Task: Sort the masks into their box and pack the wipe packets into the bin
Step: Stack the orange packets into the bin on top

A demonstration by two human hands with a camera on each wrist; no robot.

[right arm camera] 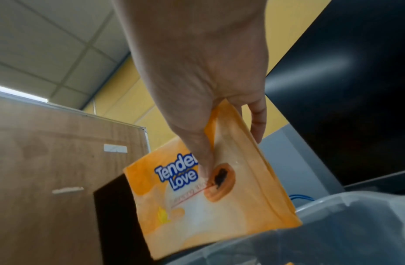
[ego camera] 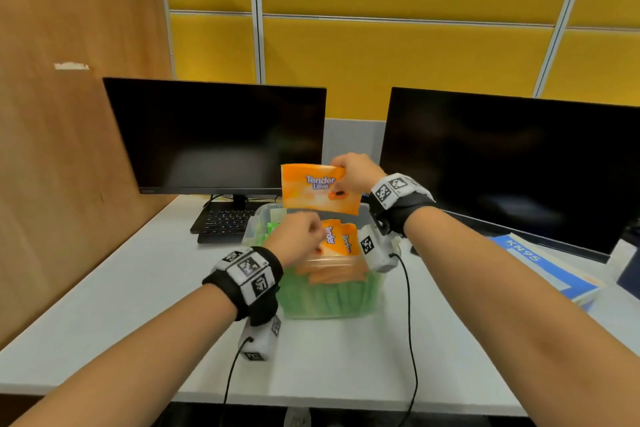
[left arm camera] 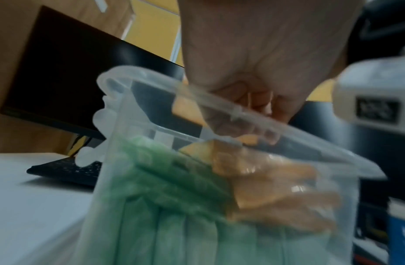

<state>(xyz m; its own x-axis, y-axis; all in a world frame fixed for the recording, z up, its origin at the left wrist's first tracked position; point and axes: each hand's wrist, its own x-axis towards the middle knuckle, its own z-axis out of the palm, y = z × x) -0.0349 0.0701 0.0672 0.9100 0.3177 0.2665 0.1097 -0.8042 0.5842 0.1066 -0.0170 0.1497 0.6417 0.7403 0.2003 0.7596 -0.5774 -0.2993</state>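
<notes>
A clear plastic bin stands mid-table, holding green flat pieces upright and several orange wipe packets. My right hand holds an orange "Tender Love" wipe packet in the air just above the bin's far side. In the right wrist view the thumb lies on the front of the packet and the fingers sit behind it. My left hand reaches into the bin from the near left, fingers curled on the upright orange packets. The blue KN95 mask box lies at the right.
Two dark monitors stand behind the bin, with a black keyboard under the left one. A wooden partition walls off the left side. Cables run from both wrists over the table's front edge.
</notes>
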